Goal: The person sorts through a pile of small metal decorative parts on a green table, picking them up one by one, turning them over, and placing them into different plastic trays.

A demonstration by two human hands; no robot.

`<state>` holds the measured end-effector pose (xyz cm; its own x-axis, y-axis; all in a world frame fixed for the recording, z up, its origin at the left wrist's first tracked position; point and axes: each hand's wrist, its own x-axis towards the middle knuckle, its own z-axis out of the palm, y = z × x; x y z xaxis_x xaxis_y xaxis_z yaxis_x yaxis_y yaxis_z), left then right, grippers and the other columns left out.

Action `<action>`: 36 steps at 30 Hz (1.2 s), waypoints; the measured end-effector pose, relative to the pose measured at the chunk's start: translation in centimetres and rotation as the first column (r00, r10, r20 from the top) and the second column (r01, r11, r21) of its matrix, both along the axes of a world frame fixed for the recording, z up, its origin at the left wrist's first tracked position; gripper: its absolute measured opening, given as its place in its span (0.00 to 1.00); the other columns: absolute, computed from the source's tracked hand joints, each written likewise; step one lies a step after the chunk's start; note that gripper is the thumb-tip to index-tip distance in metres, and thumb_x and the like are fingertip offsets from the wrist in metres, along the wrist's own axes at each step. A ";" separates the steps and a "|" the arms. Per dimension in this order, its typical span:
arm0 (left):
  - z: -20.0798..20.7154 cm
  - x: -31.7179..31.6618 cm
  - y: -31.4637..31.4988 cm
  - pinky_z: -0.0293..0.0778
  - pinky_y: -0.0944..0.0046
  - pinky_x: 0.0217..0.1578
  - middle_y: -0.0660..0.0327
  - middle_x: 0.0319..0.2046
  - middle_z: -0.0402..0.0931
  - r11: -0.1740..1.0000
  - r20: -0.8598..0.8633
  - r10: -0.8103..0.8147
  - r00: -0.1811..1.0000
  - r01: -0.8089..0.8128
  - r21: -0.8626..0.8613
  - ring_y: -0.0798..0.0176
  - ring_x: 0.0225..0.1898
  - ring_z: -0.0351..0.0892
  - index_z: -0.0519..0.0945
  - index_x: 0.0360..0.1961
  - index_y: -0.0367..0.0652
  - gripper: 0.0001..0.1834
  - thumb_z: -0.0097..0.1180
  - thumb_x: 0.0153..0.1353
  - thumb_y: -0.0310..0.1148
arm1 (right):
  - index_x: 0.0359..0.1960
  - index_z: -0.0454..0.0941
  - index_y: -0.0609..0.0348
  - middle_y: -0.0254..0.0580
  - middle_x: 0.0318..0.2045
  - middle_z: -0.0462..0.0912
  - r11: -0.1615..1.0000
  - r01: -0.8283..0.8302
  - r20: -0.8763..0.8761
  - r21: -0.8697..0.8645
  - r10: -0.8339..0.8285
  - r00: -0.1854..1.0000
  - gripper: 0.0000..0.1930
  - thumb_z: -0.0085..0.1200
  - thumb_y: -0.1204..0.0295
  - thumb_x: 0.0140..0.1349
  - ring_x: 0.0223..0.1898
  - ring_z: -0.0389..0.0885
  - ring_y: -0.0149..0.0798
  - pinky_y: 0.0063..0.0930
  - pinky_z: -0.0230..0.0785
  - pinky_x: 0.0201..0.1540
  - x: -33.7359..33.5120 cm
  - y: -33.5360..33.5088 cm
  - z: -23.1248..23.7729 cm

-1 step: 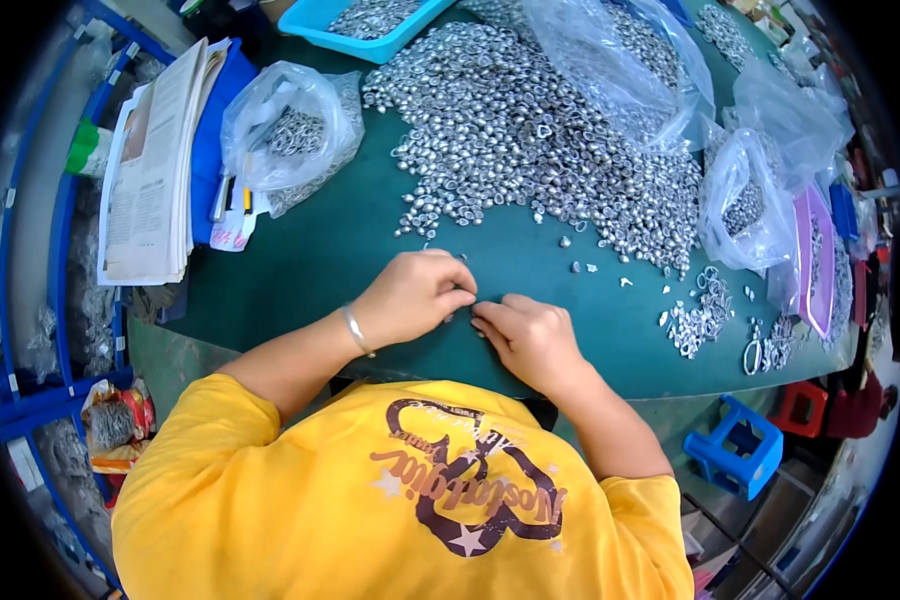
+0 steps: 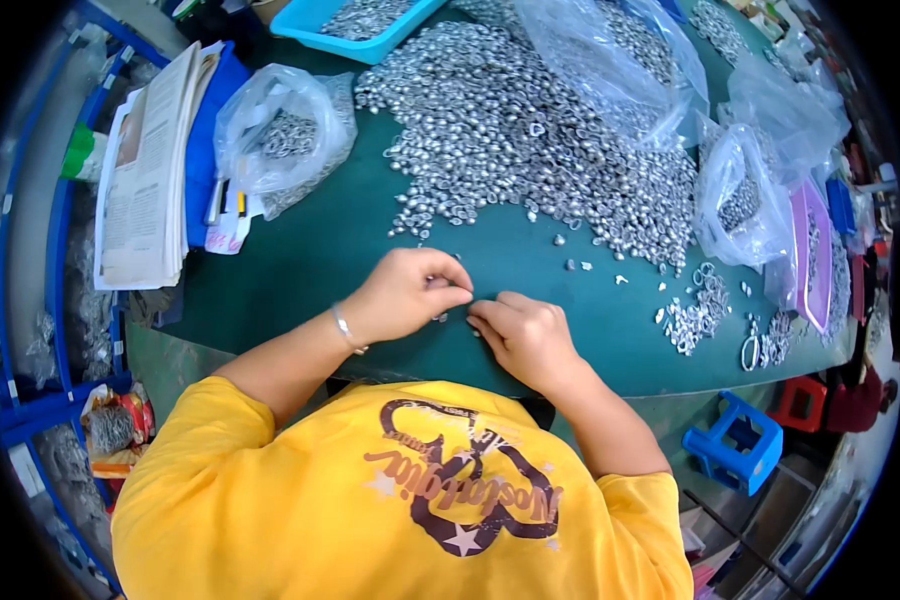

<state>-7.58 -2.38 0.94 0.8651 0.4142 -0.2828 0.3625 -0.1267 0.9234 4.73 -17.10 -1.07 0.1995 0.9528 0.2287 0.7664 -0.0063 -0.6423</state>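
Note:
My left hand [image 2: 398,292] is held over the green table, its thumb and index finger closed in a pinch. Close beside it, fingertips almost meeting, my right hand [image 2: 526,338] is curled with thumb against fingers. Whatever sits in either pinch is too small or hidden to make out. Under the left fingers a small silvery piece [image 2: 441,318] shows on the tabletop. Beyond both hands spreads a large heap of small, rounded silver metal pieces [image 2: 540,135]. A few stray ones, such as a single metal piece [image 2: 559,240], lie between heap and hands.
Left stand an open plastic bag of metal parts [image 2: 238,135] and stacked newspapers [image 2: 150,165]. A light-blue basket [image 2: 375,48] is at the back. Right are a small pile of metal parts [image 2: 698,318], another plastic bag [image 2: 715,218] and a purple tray [image 2: 799,235]. A blue stool [image 2: 730,445] stands below.
The whole scene sits slightly further left in the view. My hands keep nearly the same pinched pose.

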 end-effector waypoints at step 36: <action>-1.5 -3.9 -0.2 0.68 0.66 0.24 0.61 0.19 0.68 0.853 0.105 -0.112 0.988 0.041 0.520 0.62 0.21 0.70 0.80 0.25 0.43 0.06 0.63 0.46 0.30 | 0.31 0.70 0.62 0.35 0.18 0.68 0.990 -0.098 -0.970 -0.101 -0.120 -0.211 0.06 0.46 0.72 0.62 0.14 0.59 0.23 0.15 0.45 0.13 3.1 4.4 1.2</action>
<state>-11.46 -2.59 -0.59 0.9137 0.4010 0.0662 0.2171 -0.6191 0.7547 7.83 -12.70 0.14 0.0868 0.9365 -0.3398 -0.7855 -0.1455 -0.6015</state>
